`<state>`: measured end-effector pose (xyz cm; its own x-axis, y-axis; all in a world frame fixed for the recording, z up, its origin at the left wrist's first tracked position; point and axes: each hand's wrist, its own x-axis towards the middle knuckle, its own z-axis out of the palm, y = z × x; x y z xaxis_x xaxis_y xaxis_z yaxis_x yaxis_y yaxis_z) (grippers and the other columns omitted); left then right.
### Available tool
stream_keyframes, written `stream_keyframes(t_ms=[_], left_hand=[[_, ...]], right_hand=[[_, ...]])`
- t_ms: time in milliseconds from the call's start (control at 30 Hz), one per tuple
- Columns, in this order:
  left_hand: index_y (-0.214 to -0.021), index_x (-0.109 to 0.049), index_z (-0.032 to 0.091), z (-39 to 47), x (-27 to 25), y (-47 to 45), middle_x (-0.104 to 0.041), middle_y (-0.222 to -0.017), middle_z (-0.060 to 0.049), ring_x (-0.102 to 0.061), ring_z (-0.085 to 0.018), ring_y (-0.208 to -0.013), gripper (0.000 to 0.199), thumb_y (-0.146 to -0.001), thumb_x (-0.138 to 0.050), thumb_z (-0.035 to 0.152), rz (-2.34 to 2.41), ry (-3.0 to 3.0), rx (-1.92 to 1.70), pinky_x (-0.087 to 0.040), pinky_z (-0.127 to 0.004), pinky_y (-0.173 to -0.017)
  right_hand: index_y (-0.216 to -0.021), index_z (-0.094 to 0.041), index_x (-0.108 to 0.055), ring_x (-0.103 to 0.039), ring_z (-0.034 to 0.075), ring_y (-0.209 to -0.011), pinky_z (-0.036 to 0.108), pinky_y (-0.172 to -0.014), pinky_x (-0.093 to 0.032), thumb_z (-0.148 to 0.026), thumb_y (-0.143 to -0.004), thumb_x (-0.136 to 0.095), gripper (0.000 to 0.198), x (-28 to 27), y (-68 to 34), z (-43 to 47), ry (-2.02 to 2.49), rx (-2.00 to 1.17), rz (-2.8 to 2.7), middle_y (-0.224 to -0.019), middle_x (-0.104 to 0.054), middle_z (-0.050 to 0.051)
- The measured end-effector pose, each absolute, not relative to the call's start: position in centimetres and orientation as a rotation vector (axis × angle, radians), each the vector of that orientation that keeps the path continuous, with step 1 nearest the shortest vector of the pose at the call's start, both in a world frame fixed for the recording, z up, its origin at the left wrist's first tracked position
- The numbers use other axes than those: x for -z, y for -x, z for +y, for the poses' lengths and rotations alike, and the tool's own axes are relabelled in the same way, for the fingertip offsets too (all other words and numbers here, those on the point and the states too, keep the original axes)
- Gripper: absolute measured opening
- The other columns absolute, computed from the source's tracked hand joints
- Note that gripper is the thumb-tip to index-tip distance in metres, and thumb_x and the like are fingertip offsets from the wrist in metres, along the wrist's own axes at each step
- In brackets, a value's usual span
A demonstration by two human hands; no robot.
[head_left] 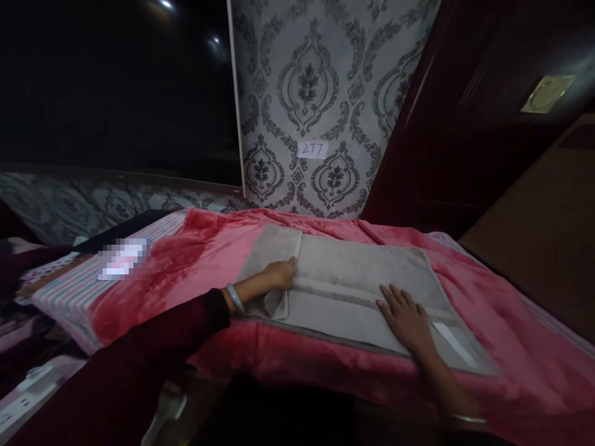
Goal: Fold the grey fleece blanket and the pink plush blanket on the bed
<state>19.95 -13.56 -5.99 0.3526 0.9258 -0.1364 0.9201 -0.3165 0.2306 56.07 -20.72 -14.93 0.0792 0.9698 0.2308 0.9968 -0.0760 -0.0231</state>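
Observation:
A grey towel (362, 272) lies spread on a pink blanket (502, 322), with its left end folded over toward the middle. My left hand (277, 274) rests on that folded flap, fingers curled on its edge; a bangle sits on the wrist. On the towel's near side my right hand (405, 316) lies flat, with its fingers spread apart. A white label (454, 342) shows on the towel just right of my right hand.
Patterned grey wallpaper with a "277" tag (312, 149) stands behind the bed. A dark screen (116, 87) fills the upper left, a dark wooden door (483, 111) the right. Striped bedding (69, 285) lies left of the blanket.

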Motion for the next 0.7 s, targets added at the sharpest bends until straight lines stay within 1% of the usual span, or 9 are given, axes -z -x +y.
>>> stream_keyframes(t_ms=[67,133,233,300,400,467,567,633,700], left_hand=[[-0.153,-0.040,0.017,-14.3,5.8,-19.5,-0.072,-0.119,-0.020,-0.071,-0.032,-0.109,0.079,-0.078,-0.064,0.028,1.670,-2.354,0.003,-0.054,-0.035,-0.081],[-0.153,-0.041,0.019,-15.3,5.6,-19.1,-0.074,-0.114,-0.017,-0.071,-0.030,-0.107,0.078,-0.080,-0.065,0.032,1.628,-2.375,-0.030,-0.053,-0.033,-0.081],[-0.149,-0.050,0.019,-16.4,5.6,-18.5,-0.075,-0.095,-0.008,-0.072,-0.024,-0.089,0.069,-0.084,-0.063,0.035,1.354,-2.373,-0.200,-0.052,-0.029,-0.076],[-0.141,-0.060,0.019,-16.5,5.5,-17.7,-0.073,-0.086,-0.004,-0.069,-0.020,-0.078,0.055,-0.088,-0.056,0.034,1.188,-2.316,-0.363,-0.052,-0.028,-0.074],[-0.129,-0.069,0.019,-15.5,5.1,-15.4,-0.073,-0.093,-0.005,-0.067,-0.019,-0.085,0.045,-0.090,-0.050,0.029,1.331,-2.224,-0.721,-0.053,-0.030,-0.082],[-0.128,-0.070,0.019,-14.4,5.2,-13.2,-0.073,-0.104,-0.007,-0.066,-0.021,-0.095,0.045,-0.087,-0.053,0.029,1.562,-2.108,-0.942,-0.053,-0.033,-0.090],[-0.128,-0.068,0.017,-13.0,6.5,-9.7,-0.072,-0.110,-0.009,-0.066,-0.024,-0.099,0.050,-0.082,-0.058,0.036,1.727,-1.838,-1.084,-0.054,-0.037,-0.091],[-0.126,-0.068,0.015,-12.4,8.0,-7.8,-0.072,-0.111,-0.010,-0.066,-0.025,-0.101,0.054,-0.080,-0.059,0.041,1.682,-1.666,-1.153,-0.054,-0.037,-0.090],[-0.125,-0.067,0.013,-12.1,9.5,-6.6,-0.072,-0.109,-0.010,-0.067,-0.025,-0.100,0.061,-0.077,-0.061,0.051,1.580,-1.542,-1.234,-0.054,-0.037,-0.088]], right_hand=[[-0.154,-0.029,-0.046,-0.037,0.031,-0.149,0.060,-0.116,-0.034,-0.047,-0.103,-0.024,0.059,14.9,-56.3,-20.6,2.166,0.206,-1.995,-0.162,-0.042,0.007],[-0.151,-0.029,-0.051,-0.039,0.032,-0.147,0.062,-0.114,-0.035,-0.046,-0.101,-0.030,0.057,14.7,-56.3,-20.3,2.162,0.158,-1.943,-0.159,-0.047,0.007],[-0.141,-0.021,-0.061,-0.049,0.032,-0.138,0.055,-0.113,-0.041,-0.039,-0.096,-0.042,0.053,13.5,-54.8,-19.5,1.981,0.071,-1.875,-0.148,-0.058,0.013],[-0.134,-0.016,-0.066,-0.059,0.029,-0.125,0.047,-0.108,-0.047,-0.033,-0.092,-0.047,0.050,12.3,-52.3,-18.7,1.771,-0.069,-1.865,-0.136,-0.065,0.015],[-0.128,-0.017,-0.068,-0.069,0.022,-0.090,0.038,-0.090,-0.057,-0.031,-0.088,-0.052,0.045,10.6,-46.8,-17.1,1.580,-0.445,-1.824,-0.108,-0.075,0.008],[-0.130,-0.017,-0.066,-0.066,0.017,-0.070,0.032,-0.073,-0.058,-0.030,-0.088,-0.055,0.045,9.8,-42.8,-16.0,1.533,-0.727,-1.753,-0.086,-0.073,0.003],[-0.145,-0.016,-0.052,-0.061,0.012,-0.054,0.023,-0.051,-0.051,-0.027,-0.091,-0.056,0.056,9.0,-37.7,-14.0,1.535,-1.042,-1.582,-0.081,-0.070,0.000],[-0.152,-0.017,-0.043,-0.061,0.011,-0.053,0.021,-0.048,-0.050,-0.025,-0.092,-0.055,0.062,8.8,-35.2,-12.6,1.561,-1.067,-1.543,-0.086,-0.071,0.001],[-0.154,-0.017,-0.040,-0.064,0.012,-0.057,0.023,-0.052,-0.053,-0.023,-0.093,-0.055,0.063,8.7,-33.5,-11.2,1.571,-0.997,-1.583,-0.088,-0.072,0.003]])
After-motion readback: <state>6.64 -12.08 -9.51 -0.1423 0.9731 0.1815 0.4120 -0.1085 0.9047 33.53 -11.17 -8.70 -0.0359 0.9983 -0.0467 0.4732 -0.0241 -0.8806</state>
